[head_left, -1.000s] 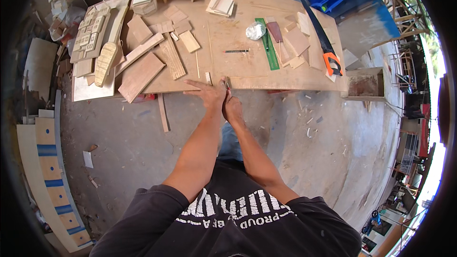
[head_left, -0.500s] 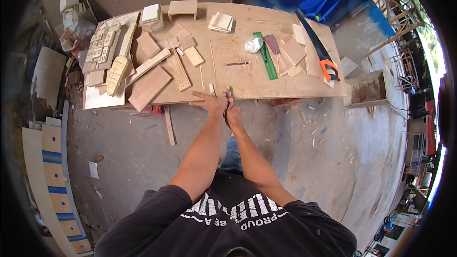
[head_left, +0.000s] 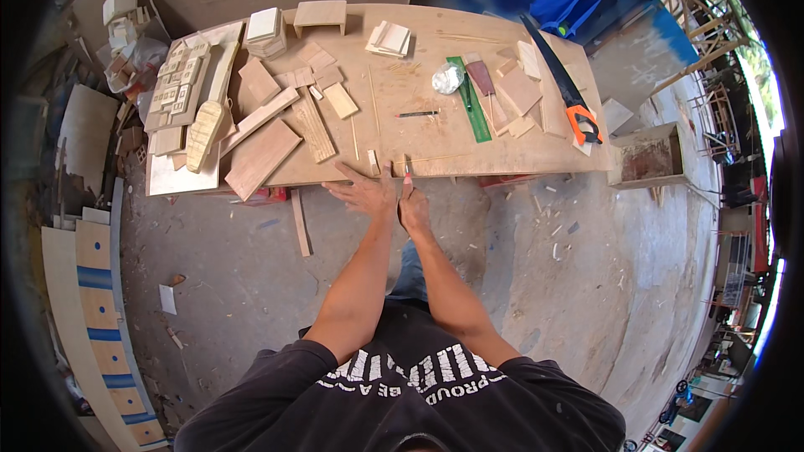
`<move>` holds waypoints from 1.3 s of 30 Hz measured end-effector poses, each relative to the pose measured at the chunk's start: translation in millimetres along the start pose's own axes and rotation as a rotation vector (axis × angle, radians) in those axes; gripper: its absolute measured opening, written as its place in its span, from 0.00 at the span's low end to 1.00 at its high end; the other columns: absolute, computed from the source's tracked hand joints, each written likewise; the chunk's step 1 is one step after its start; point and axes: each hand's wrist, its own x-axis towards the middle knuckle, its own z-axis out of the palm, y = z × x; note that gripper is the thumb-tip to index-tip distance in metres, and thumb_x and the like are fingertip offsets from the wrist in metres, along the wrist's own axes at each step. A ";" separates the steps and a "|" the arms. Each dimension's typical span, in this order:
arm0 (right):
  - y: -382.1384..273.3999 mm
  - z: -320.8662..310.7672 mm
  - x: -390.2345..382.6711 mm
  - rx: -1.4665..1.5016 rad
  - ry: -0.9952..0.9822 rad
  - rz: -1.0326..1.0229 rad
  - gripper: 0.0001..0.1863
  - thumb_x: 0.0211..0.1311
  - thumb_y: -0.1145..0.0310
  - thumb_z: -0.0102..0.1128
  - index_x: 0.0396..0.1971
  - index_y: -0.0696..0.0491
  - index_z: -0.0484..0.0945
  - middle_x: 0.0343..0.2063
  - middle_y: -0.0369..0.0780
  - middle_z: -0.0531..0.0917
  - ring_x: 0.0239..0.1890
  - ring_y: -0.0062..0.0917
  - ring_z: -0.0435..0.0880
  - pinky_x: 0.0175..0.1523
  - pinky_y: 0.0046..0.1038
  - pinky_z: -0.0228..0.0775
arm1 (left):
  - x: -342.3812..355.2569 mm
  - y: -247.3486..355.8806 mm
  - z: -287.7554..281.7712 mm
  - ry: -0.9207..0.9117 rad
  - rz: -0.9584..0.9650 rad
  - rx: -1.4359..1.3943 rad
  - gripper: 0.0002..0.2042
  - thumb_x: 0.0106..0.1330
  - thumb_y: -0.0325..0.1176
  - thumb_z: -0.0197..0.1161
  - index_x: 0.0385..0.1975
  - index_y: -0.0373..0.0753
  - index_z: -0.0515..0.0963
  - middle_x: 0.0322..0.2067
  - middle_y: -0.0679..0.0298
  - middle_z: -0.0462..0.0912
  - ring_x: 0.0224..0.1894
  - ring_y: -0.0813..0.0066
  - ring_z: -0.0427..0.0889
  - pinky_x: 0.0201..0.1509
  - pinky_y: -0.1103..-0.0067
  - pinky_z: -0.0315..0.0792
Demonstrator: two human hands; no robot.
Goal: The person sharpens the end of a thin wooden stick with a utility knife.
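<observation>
My left hand (head_left: 364,192) lies flat with its fingers spread on the near edge of the plywood table (head_left: 502,163). Right beside it, my right hand (head_left: 413,208) is closed around a thin red-tipped tool (head_left: 408,172) that points up onto the table edge. Two small wood blocks (head_left: 373,161) stand at the edge just beyond my fingers. A thin wooden stick (head_left: 444,156) lies along the edge to the right of the tool. The two hands nearly touch.
On the table are a green ruler (head_left: 467,100), a handsaw with an orange handle (head_left: 565,92), a dark pen (head_left: 417,114), a crumpled wrapper (head_left: 447,78), flat boards (head_left: 261,157) and stacks of small wood pieces (head_left: 390,38). Offcuts litter the concrete floor (head_left: 544,285). A wooden box (head_left: 649,159) stands at right.
My head has shifted, so the table sits lower and closer in view. Both hands stay at the table's near edge, the right one still holding the tool.
</observation>
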 end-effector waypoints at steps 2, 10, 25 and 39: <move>-1.7 -2.0 -4.6 -0.017 -0.008 -0.027 0.40 0.76 0.43 0.32 0.34 0.67 0.81 0.37 0.67 0.80 0.46 0.63 0.78 0.53 0.54 0.68 | -1.5 4.2 -1.2 0.183 0.042 0.081 0.57 0.53 0.63 0.71 0.77 0.51 0.40 0.72 0.33 0.29 0.76 0.35 0.34 0.72 0.48 0.49; 1.1 -7.8 -27.8 0.017 0.031 -0.029 0.37 0.75 0.42 0.33 0.35 0.63 0.79 0.37 0.64 0.81 0.45 0.63 0.78 0.52 0.54 0.68 | 7.0 -0.6 3.4 0.222 0.018 0.101 0.51 0.60 0.66 0.62 0.77 0.51 0.40 0.72 0.31 0.30 0.76 0.39 0.33 0.70 0.46 0.49; 21.2 -2.6 -7.6 -0.048 -0.038 -0.004 0.39 0.75 0.42 0.32 0.38 0.64 0.81 0.40 0.64 0.81 0.48 0.62 0.78 0.55 0.53 0.68 | 41.3 -22.1 -2.0 -0.186 1.348 0.090 0.09 0.53 0.23 0.62 0.35 0.36 0.83 0.37 0.62 0.81 0.46 0.62 0.77 0.46 0.67 0.74; 30.9 2.2 -4.4 -0.139 -0.028 0.040 0.36 0.75 0.44 0.36 0.34 0.64 0.83 0.36 0.64 0.82 0.45 0.62 0.80 0.52 0.55 0.70 | 66.1 -18.2 -11.4 -0.345 1.756 0.220 0.11 0.47 0.25 0.62 0.32 0.32 0.80 0.37 0.59 0.78 0.45 0.62 0.78 0.48 0.73 0.79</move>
